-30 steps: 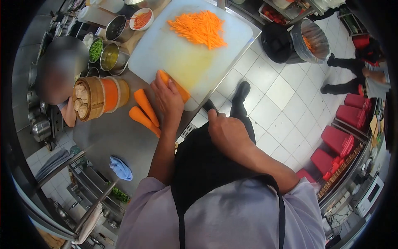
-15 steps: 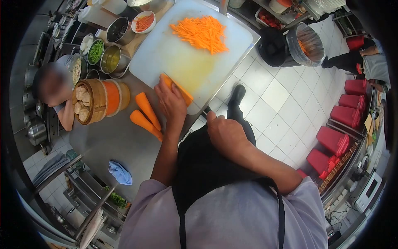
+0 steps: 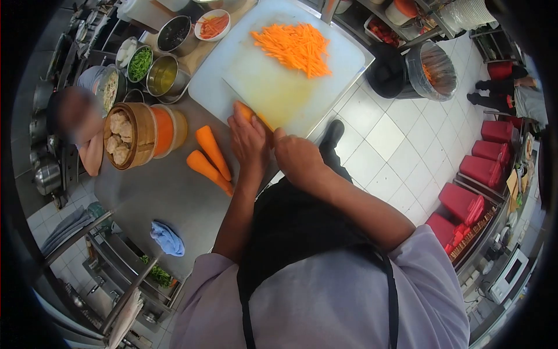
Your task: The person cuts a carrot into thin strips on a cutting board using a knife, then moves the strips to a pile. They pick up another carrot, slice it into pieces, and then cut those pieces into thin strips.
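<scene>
My left hand [image 3: 250,138] is closed on a peeled carrot [image 3: 243,109] at the near edge of the white cutting board [image 3: 209,75]. Beside it, my right hand [image 3: 297,156] grips a knife [image 3: 247,103], its thin blade slanting up and left over the board along the carrot. Most of the carrot is hidden by my fingers and the blade. Toward the far side of the board lies a heap of carrot strips [image 3: 293,49]. Two whole peeled carrots [image 3: 213,152] rest on the steel table left of my left hand.
Bamboo steamers [image 3: 131,136] with dumplings stand on the left, near bowls and a pot of yellow liquid [image 3: 165,78]. A blue cloth [image 3: 167,238] lies on the steel table [image 3: 139,203]. A lined bin [image 3: 431,70] stands right. Another person [image 3: 90,157] is at the left, another at far right.
My right hand has moved left and up to the board, bringing the knife blade across the carrot. My left hand stays on the carrot, and the view has shifted slightly.
</scene>
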A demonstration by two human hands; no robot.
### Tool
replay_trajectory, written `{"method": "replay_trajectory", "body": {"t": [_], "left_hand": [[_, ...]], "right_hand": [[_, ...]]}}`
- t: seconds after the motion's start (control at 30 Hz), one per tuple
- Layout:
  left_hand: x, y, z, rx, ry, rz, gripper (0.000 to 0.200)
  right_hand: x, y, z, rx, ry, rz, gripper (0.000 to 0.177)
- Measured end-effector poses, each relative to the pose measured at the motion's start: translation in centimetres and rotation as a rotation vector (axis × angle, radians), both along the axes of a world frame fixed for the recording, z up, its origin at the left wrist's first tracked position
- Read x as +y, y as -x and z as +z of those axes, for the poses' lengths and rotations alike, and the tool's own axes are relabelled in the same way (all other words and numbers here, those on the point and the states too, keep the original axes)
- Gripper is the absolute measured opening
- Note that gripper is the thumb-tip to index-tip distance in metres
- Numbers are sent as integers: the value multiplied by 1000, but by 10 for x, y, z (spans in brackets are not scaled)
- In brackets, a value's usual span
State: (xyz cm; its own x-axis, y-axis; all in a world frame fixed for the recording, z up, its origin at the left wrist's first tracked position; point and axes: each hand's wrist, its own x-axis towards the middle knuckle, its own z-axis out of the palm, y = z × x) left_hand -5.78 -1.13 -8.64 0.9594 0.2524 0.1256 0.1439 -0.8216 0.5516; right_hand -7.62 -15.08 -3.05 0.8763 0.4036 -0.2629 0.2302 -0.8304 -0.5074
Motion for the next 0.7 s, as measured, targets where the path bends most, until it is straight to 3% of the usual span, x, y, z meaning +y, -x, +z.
{"method": "replay_trajectory", "body": {"t": [0.1, 0.27, 0.37, 0.5, 0.7], "left_hand": [[-2, -1, 3, -22, -26, 1, 54], [-6, 1, 11, 7, 48, 2, 47], [-2, 3, 2, -108, -73, -30, 51], [-2, 3, 2, -111, -41, -17, 50], [-6, 4, 5, -87, -44, 4, 49]], "right_hand": [[3, -1, -17, -29, 67, 7, 13], [-8, -6, -18, -23, -39, 20, 15], [-20, -2, 1, -72, -84, -25, 16], [-46, 23, 47, -73, -93, -59, 17], [-60, 56, 61, 97, -7, -18, 18]]}}
